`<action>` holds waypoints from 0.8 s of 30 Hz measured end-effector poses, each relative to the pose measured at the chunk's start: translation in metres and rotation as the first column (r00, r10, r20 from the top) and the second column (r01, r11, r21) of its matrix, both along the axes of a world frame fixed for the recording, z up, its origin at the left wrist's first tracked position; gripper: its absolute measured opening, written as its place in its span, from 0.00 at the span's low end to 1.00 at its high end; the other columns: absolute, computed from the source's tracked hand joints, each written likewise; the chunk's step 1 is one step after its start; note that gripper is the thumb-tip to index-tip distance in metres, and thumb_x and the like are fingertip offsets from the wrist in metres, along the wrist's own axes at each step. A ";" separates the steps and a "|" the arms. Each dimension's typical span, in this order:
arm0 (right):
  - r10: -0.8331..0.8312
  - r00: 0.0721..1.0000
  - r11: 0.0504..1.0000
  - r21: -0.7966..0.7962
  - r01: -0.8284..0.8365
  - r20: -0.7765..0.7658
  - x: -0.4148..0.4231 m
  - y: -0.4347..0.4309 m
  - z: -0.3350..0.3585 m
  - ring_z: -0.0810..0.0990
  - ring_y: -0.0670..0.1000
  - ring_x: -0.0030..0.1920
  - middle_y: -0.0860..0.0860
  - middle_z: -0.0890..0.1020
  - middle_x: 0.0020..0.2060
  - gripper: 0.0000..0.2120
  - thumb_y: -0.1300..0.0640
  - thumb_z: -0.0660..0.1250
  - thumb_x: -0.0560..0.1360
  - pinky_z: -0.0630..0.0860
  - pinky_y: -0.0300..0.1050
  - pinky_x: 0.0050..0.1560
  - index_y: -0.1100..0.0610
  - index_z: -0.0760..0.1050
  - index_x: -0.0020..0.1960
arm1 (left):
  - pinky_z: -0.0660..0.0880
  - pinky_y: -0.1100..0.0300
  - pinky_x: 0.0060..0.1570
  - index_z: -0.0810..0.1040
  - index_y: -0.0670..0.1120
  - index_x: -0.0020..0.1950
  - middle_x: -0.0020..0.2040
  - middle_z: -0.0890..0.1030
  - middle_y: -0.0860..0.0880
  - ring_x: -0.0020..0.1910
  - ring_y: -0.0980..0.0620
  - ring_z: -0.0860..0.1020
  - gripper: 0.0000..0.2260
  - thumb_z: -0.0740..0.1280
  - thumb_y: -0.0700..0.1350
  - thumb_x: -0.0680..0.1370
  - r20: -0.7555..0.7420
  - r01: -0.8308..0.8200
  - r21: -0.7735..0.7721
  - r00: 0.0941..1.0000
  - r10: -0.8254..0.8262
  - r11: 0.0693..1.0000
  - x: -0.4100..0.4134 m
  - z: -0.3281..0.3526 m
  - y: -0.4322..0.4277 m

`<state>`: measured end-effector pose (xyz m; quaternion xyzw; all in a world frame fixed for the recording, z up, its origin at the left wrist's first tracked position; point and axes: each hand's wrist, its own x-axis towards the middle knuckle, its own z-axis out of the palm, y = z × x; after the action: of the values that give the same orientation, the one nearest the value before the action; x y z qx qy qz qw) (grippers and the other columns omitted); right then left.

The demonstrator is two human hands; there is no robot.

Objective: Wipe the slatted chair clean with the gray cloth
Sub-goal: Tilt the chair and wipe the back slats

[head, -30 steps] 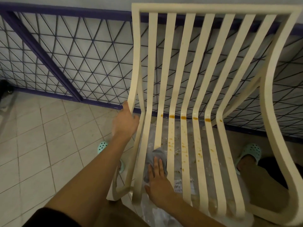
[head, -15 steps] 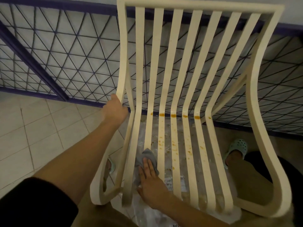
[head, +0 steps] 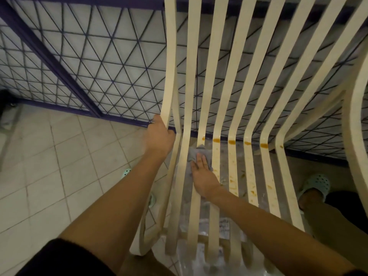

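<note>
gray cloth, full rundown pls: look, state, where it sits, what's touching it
The gray cloth is a small, soft, crumpled rag of plain gray fabric, bunched, not spread flat. It lies on the seat of the slatted chair, over the slats toward the chair's left side, just short of the bend where the seat turns up into the back. The right hand presses it down with straight fingers, covering its near part. Orange stains lie beside it.
</note>
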<state>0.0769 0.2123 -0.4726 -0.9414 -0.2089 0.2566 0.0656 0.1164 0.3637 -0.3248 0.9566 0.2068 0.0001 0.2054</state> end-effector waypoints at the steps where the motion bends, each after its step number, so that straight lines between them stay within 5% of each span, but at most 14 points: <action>1: 0.004 1.000 1.000 -0.003 -0.004 -0.010 0.001 0.000 0.000 0.34 0.61 0.76 0.60 0.34 0.76 0.33 0.64 0.56 0.80 0.54 0.59 0.75 0.61 0.42 0.78 | 0.68 0.55 0.37 0.64 0.39 0.65 0.55 0.77 0.37 0.50 0.39 0.78 0.17 0.62 0.43 0.79 0.000 0.002 0.008 1.000 -0.002 1.000 0.000 0.000 0.000; 5: 0.077 0.997 0.997 -0.015 -0.077 0.000 -0.005 -0.008 0.013 0.44 0.61 0.78 0.62 0.42 0.77 0.31 0.68 0.57 0.79 0.65 0.57 0.70 0.61 0.48 0.78 | 0.68 0.55 0.37 0.65 0.38 0.64 0.54 0.77 0.37 0.50 0.38 0.78 0.17 0.62 0.43 0.78 0.001 0.010 0.016 1.000 -0.010 1.000 0.001 0.000 -0.002; 8: 0.106 0.991 0.994 0.002 -0.106 -0.086 -0.022 -0.012 0.029 0.66 0.64 0.70 0.65 0.61 0.73 0.24 0.69 0.60 0.77 0.73 0.56 0.60 0.63 0.65 0.72 | 0.68 0.54 0.38 0.65 0.38 0.65 0.55 0.77 0.36 0.50 0.38 0.77 0.17 0.62 0.43 0.79 0.004 0.007 0.000 1.000 -0.007 1.000 0.000 -0.001 -0.002; 11: 0.045 0.973 0.984 0.179 -0.004 -0.225 -0.038 -0.017 0.046 0.78 0.60 0.55 0.59 0.78 0.55 0.13 0.64 0.62 0.76 0.77 0.54 0.55 0.61 0.77 0.59 | 0.68 0.54 0.38 0.64 0.38 0.66 0.56 0.76 0.36 0.50 0.39 0.77 0.17 0.62 0.42 0.79 0.012 0.012 -0.025 1.000 -0.012 1.000 0.000 0.000 -0.001; 15: 0.127 0.846 0.922 0.375 0.091 -0.518 -0.030 -0.026 0.079 0.75 0.52 0.38 0.50 0.75 0.34 0.04 0.61 0.64 0.76 0.71 0.46 0.40 0.58 0.76 0.43 | 0.69 0.54 0.38 0.65 0.38 0.64 0.56 0.76 0.37 0.49 0.39 0.77 0.16 0.62 0.42 0.79 0.022 0.014 -0.046 1.000 -0.013 0.999 -0.001 0.000 -0.001; 21: -0.238 0.933 0.885 0.335 0.324 -0.271 -0.002 -0.036 0.058 0.78 0.53 0.47 0.54 0.80 0.47 0.09 0.54 0.66 0.77 0.69 0.41 0.43 0.58 0.77 0.54 | 0.71 0.54 0.39 0.65 0.39 0.65 0.56 0.76 0.37 0.50 0.39 0.77 0.17 0.63 0.42 0.78 0.022 0.001 -0.066 1.000 0.000 0.998 -0.001 0.000 0.001; 24: -0.249 0.965 0.906 0.334 0.261 -0.079 0.001 -0.038 0.042 0.77 0.55 0.52 0.54 0.73 0.54 0.14 0.55 0.67 0.77 0.70 0.41 0.48 0.57 0.71 0.61 | 0.72 0.53 0.39 0.64 0.39 0.66 0.55 0.76 0.37 0.50 0.39 0.77 0.19 0.63 0.43 0.78 0.019 0.004 -0.062 1.000 -0.003 0.998 -0.001 0.000 0.000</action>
<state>0.0781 0.1747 -0.4305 -0.9302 -0.1245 0.2220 0.2645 0.1153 0.3637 -0.3245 0.9501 0.2032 0.0022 0.2367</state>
